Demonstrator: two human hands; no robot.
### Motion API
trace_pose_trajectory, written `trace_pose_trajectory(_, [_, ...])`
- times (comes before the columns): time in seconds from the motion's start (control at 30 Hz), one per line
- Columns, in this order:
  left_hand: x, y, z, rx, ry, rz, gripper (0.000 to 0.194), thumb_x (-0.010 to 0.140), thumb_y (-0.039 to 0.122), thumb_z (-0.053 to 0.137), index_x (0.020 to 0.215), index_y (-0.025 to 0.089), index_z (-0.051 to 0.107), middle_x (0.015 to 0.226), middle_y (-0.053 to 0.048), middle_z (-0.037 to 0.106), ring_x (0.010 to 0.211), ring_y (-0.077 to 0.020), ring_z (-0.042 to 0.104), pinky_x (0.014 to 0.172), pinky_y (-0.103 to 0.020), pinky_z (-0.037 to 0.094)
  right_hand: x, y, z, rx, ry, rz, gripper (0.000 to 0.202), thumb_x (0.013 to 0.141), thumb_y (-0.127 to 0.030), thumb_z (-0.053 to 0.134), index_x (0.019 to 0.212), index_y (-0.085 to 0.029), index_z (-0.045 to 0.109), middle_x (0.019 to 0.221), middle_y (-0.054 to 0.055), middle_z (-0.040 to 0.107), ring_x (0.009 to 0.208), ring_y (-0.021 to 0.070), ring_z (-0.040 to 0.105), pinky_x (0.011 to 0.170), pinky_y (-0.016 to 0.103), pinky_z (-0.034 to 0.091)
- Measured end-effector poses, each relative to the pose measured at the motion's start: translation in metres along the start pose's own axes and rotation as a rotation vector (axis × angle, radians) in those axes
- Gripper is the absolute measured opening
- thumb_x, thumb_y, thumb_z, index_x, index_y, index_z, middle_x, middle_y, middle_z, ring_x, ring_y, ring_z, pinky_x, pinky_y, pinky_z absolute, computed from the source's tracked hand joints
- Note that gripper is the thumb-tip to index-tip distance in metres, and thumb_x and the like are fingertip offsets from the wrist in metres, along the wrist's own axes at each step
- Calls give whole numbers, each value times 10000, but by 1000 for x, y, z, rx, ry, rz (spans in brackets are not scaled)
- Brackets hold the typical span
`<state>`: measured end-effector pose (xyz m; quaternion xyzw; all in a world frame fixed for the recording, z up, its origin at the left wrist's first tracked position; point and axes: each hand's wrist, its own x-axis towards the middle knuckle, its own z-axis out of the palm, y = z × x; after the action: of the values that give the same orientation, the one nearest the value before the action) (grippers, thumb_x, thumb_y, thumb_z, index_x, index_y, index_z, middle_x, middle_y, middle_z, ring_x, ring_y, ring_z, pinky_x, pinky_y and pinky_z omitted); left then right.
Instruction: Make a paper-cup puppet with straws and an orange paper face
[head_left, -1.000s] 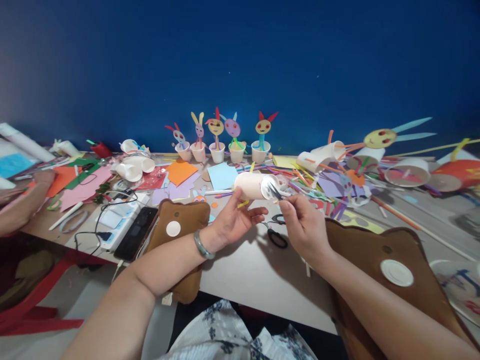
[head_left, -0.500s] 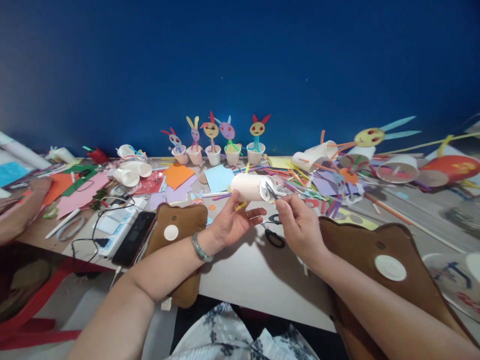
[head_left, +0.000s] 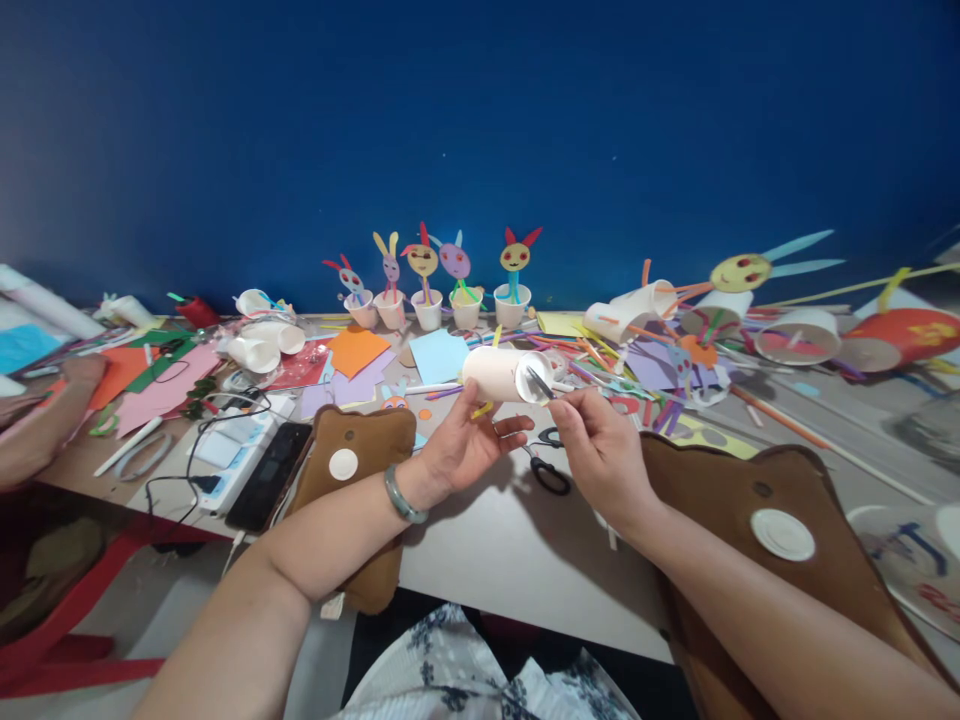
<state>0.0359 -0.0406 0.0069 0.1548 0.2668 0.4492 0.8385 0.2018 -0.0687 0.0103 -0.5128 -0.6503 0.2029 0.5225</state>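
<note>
My left hand (head_left: 480, 440) holds a white paper cup (head_left: 499, 375) on its side, thumb at its left end and the other fingers loosely curled below. My right hand (head_left: 604, 450) pinches a slim dark pointed tool (head_left: 537, 381), its tip at the cup's round right-hand end. Whether the tip goes through that end, I cannot tell. Yellow bits show above and below the cup; whether they are attached to it is unclear. Scissors with black handles (head_left: 550, 476) lie on the table beneath and between my hands.
Paper cups with paper animal heads (head_left: 514, 258) stand along the blue wall. Coloured paper (head_left: 439, 357) and pipe cleaners lie about. Brown cushions (head_left: 367, 440) flank my arms. A phone (head_left: 268, 478) and power strip (head_left: 247, 440) sit left. Another person's hand (head_left: 81, 385) rests at far left.
The dark tool in my right hand has tilted slightly and sits a little differently against the cup's end. My left hand and the cup stay almost still.
</note>
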Motion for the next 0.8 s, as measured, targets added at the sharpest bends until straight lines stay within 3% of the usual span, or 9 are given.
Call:
trace_pose_trajectory(0.4, [-1,1,3,-21,37,1,394,1010,512,551,983,157,720,783,-34,712,750,-181,711,769,-309,517,0,0,-1,-24,3,5,436,973,-621,522,755,-244,539,553,-46,437,493,134,397,491,292,357])
trace_pose_trajectory(0.53, [-1,4,5,-36,70,7,400,1005,512,558,1096,158,720,788,-35,718,734,-182,707,782,-311,518,0,0,-2,-25,39,-5,439,978,-638,500,763,-256,518,537,-46,445,473,139,406,467,293,353])
trace_pose_trajectory(0.67, [0,7,6,-55,96,38,437,1027,508,512,1243,171,689,788,-31,721,702,-182,704,752,-309,527,1,4,-4,-61,141,-51,440,981,-659,467,783,-268,500,560,-20,519,499,165,482,494,311,398])
trace_pose_trajectory(0.8, [0,9,5,-64,101,28,467,1034,520,486,1251,156,681,792,-45,728,707,-191,710,767,-318,540,3,15,-6,-202,120,-125,408,970,-636,495,832,-254,536,550,-25,533,463,154,467,492,304,370])
